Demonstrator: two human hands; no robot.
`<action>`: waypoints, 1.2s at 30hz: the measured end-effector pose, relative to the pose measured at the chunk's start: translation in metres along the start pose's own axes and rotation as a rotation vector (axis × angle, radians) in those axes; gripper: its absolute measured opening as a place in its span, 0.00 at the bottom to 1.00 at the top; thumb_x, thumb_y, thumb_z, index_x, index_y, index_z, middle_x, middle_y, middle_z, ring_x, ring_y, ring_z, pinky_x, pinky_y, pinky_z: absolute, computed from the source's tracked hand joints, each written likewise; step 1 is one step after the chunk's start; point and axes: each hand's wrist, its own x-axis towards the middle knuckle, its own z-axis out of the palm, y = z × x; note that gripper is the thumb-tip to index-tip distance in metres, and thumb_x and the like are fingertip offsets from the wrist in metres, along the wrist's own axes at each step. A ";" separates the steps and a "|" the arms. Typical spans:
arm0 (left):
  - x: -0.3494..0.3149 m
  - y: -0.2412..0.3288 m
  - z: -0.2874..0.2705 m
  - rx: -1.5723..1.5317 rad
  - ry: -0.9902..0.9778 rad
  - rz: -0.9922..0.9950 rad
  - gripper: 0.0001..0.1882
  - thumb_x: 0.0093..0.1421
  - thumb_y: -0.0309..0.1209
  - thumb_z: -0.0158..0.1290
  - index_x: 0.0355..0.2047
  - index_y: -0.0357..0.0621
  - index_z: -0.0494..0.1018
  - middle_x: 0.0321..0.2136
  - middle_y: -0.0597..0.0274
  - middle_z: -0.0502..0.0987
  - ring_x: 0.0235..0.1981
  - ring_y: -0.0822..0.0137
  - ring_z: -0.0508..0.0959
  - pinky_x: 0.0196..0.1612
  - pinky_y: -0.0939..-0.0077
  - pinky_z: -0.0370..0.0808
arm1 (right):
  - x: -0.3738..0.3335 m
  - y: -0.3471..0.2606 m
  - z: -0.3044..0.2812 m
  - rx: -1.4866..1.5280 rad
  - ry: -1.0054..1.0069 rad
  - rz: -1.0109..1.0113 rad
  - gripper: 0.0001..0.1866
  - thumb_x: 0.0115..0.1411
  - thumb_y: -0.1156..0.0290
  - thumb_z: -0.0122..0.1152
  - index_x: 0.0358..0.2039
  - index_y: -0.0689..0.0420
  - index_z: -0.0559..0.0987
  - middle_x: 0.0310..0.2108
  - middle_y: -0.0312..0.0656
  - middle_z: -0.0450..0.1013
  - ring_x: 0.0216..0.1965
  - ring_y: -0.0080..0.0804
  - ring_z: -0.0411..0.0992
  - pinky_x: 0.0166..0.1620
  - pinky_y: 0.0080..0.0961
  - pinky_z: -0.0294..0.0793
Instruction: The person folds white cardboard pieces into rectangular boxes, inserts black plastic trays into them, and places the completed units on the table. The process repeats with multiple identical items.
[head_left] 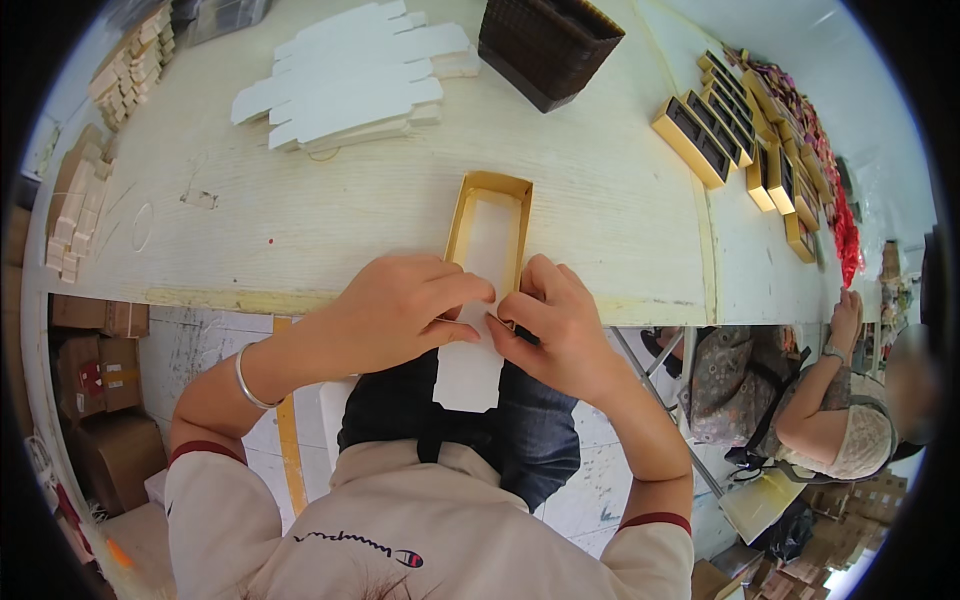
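Observation:
A half-folded carton [492,240] lies on the table right in front of me, white inside with gold side walls. Its far end stands up, while the near end is a flat white flap [468,375] that hangs past the table edge over my lap. My left hand [415,305] is closed at the left near corner, thumb and fingers pinching the carton's edge. At the right near corner my right hand [555,325] pinches the opposite edge with bent fingers. Their fingertips partly hide both near corners.
A stack of flat white carton blanks [350,75] lies at the back left. Beyond the carton stand nested dark plastic trays [545,50]. Gold boxes with black inserts [695,135] line the right side. Another person [830,400] sits at far right. Pale folded pieces [80,210] are stacked far left.

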 end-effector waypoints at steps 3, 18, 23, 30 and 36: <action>0.001 0.008 0.006 0.011 0.039 -0.066 0.08 0.49 0.28 0.63 0.28 0.43 0.75 0.23 0.64 0.72 0.22 0.62 0.73 0.25 0.71 0.69 | -0.004 0.001 0.004 0.120 0.026 0.067 0.10 0.46 0.77 0.67 0.30 0.56 0.76 0.27 0.40 0.63 0.28 0.38 0.65 0.33 0.32 0.65; 0.006 0.022 0.006 -0.212 -0.059 -0.354 0.08 0.57 0.22 0.55 0.37 0.39 0.69 0.27 0.58 0.71 0.24 0.65 0.72 0.30 0.73 0.71 | -0.031 0.003 0.008 -0.071 0.168 -0.246 0.21 0.42 0.82 0.64 0.41 0.65 0.78 0.44 0.46 0.70 0.40 0.42 0.72 0.41 0.31 0.73; 0.007 0.018 -0.013 -0.666 -0.156 -0.484 0.14 0.64 0.29 0.51 0.47 0.42 0.61 0.31 0.55 0.72 0.27 0.64 0.71 0.33 0.72 0.70 | -0.020 0.010 0.011 0.222 0.254 -0.067 0.10 0.49 0.84 0.63 0.33 0.65 0.77 0.38 0.47 0.70 0.33 0.38 0.71 0.36 0.28 0.74; -0.008 0.017 0.011 -0.301 -0.019 -0.238 0.15 0.66 0.22 0.43 0.51 0.41 0.55 0.48 0.52 0.69 0.32 0.64 0.73 0.41 0.72 0.72 | -0.014 -0.002 0.022 0.490 0.335 0.175 0.07 0.53 0.85 0.62 0.33 0.64 0.75 0.39 0.46 0.66 0.29 0.28 0.68 0.29 0.22 0.70; -0.005 0.010 0.013 -0.417 0.048 -0.186 0.16 0.64 0.20 0.45 0.50 0.42 0.55 0.54 0.50 0.62 0.34 0.65 0.74 0.39 0.73 0.73 | -0.012 -0.001 0.025 0.129 0.434 -0.005 0.13 0.50 0.84 0.65 0.38 0.62 0.77 0.42 0.46 0.66 0.28 0.29 0.68 0.28 0.24 0.70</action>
